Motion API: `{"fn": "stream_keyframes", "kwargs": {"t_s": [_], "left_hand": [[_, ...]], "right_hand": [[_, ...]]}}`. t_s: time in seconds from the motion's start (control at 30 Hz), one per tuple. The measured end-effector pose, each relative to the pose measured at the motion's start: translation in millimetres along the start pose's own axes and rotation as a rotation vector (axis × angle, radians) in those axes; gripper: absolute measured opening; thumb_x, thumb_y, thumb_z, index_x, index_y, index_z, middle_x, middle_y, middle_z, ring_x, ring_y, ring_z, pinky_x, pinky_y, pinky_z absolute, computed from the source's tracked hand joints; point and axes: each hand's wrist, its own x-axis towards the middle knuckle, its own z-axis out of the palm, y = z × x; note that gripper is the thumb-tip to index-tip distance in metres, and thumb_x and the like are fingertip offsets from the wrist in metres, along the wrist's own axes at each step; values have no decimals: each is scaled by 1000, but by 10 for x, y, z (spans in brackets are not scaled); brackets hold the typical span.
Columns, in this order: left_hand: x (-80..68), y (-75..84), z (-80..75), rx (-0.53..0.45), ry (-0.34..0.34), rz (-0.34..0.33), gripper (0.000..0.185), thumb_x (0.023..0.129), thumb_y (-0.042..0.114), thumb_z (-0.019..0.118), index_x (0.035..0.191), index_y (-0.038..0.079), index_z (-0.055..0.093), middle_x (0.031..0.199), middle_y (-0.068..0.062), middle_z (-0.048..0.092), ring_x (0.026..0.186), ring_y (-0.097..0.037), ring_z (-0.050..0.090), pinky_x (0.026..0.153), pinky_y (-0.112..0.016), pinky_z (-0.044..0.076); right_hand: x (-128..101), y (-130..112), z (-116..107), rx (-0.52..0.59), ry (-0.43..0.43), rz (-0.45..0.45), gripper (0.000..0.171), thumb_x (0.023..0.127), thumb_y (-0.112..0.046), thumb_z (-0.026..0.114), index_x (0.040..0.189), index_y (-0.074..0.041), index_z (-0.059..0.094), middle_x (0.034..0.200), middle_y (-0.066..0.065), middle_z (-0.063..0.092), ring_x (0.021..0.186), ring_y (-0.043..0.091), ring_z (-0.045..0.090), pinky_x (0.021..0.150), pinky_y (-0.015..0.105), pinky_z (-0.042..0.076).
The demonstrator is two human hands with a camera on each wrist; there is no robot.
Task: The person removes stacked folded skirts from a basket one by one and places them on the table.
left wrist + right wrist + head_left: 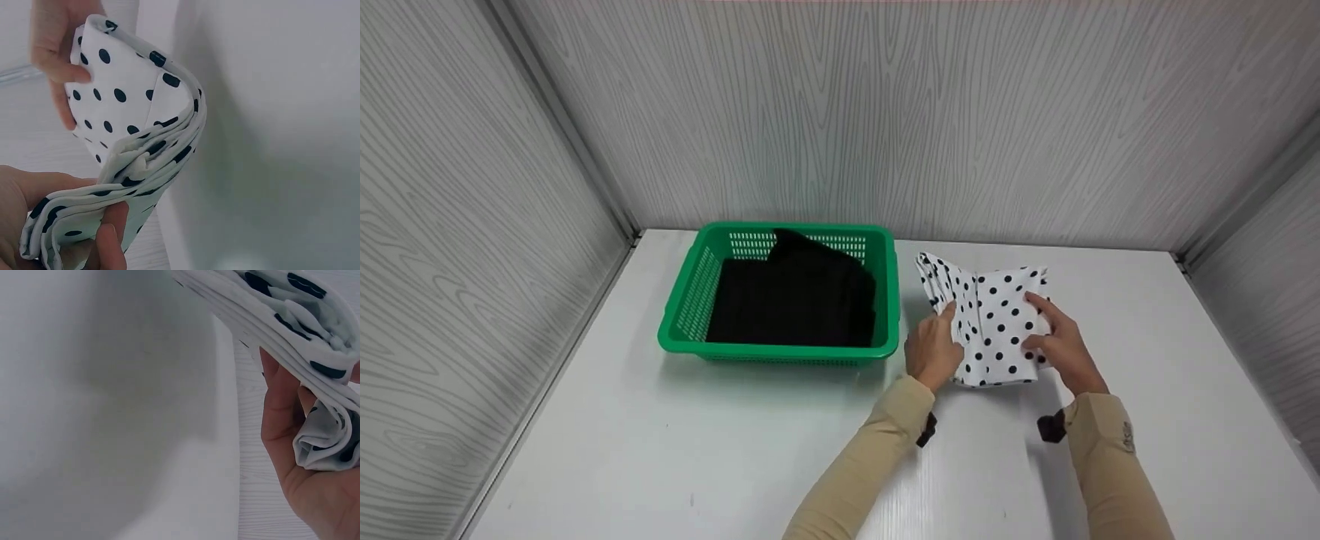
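A white cloth with black polka dots (997,330), folded into several layers, is held up between both hands to the right of the basket. My left hand (934,349) grips its left side, thumb on one face and fingers behind the layers, as the left wrist view shows. On the opposite side, my right hand (1065,349) holds the other edge, with fingers (281,399) under the stacked folds. The cloth bends in the middle, its two halves angled like an opened book. Its lower edge shows stacked folds (152,152) in the left wrist view.
A green plastic basket (780,351) with slotted walls stands left of the hands. Folded black fabric (795,300) lies inside it, one corner raised against the back wall. Wood-grain panels (885,112) enclose the white table (697,450) at the back and sides.
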Motion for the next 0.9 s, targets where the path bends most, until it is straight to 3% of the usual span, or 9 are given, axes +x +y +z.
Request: {"fn": "stream_keyframes", "kwargs": {"t_s": [0.1, 0.17, 0.3, 0.4, 0.47, 0.57, 0.67, 0.77, 0.9], "left_hand": [[-19, -98, 63, 23, 10, -10, 59, 85, -5, 71, 142, 8, 61, 93, -9, 68, 72, -20, 62, 59, -31, 50], [-10, -169, 72, -8, 3, -37, 59, 85, -6, 70, 142, 7, 60, 108, -13, 68, 91, -26, 67, 73, -35, 55], [5, -263, 84, -69, -13, -75, 60, 85, -9, 67, 142, 5, 58, 128, -18, 60, 117, -30, 59, 94, -39, 50], [-22, -293, 135, -1, 2, -70, 60, 83, -7, 69, 141, 4, 57, 136, -23, 52, 127, -32, 50, 102, -40, 44], [-65, -306, 175, 68, 6, -63, 60, 83, -5, 72, 140, 3, 57, 142, -26, 45, 133, -34, 44, 105, -42, 42], [-147, -331, 199, 129, -23, -38, 61, 84, -5, 72, 141, 1, 55, 154, -31, 28, 142, -39, 32, 109, -46, 38], [-243, -350, 181, 191, -65, 14, 56, 86, -2, 72, 140, 2, 57, 158, -30, 24, 145, -42, 27, 107, -52, 40], [-351, -349, 128, 311, -107, 108, 44, 88, 7, 75, 130, 4, 64, 153, -28, 37, 143, -45, 32, 106, -56, 40], [-505, -306, 41, 518, -184, 199, 38, 88, 24, 78, 121, 8, 70, 140, -23, 53, 133, -45, 45, 106, -55, 38]], "right_hand": [[33, 52, 59, 3, -23, 12, 94, 79, 13, 56, 163, -11, 21, 163, 24, 23, 139, 37, 36, 109, 47, 33], [53, 90, 82, 17, -36, 19, 93, 80, 13, 56, 163, -10, 20, 165, 23, 19, 142, 38, 33, 112, 49, 31], [93, 169, 83, 18, -31, 34, 91, 82, 11, 55, 163, -8, 18, 168, 21, 8, 151, 40, 13, 118, 54, 20], [98, 163, 101, -44, -3, 47, 87, 85, 7, 56, 162, -5, 19, 167, 22, 9, 152, 41, 9, 118, 55, 19], [81, 117, 135, -154, 31, 36, 82, 86, 4, 57, 160, 0, 23, 165, 26, 15, 150, 43, 14, 117, 56, 22], [18, 44, 193, -431, 102, -11, 70, 88, -1, 61, 154, 4, 35, 159, 34, 23, 143, 53, 24, 110, 66, 28], [-98, -19, 243, -699, 135, -62, 60, 88, -5, 66, 144, 8, 46, 153, 39, 26, 136, 60, 29, 102, 74, 31], [-242, -71, 278, -823, 29, -65, 58, 90, -8, 69, 140, 11, 48, 150, 40, 30, 132, 61, 34, 99, 73, 36], [-431, -123, 305, -842, -175, -21, 55, 92, -11, 69, 138, 12, 49, 146, 43, 33, 128, 62, 39, 98, 71, 38]]}}
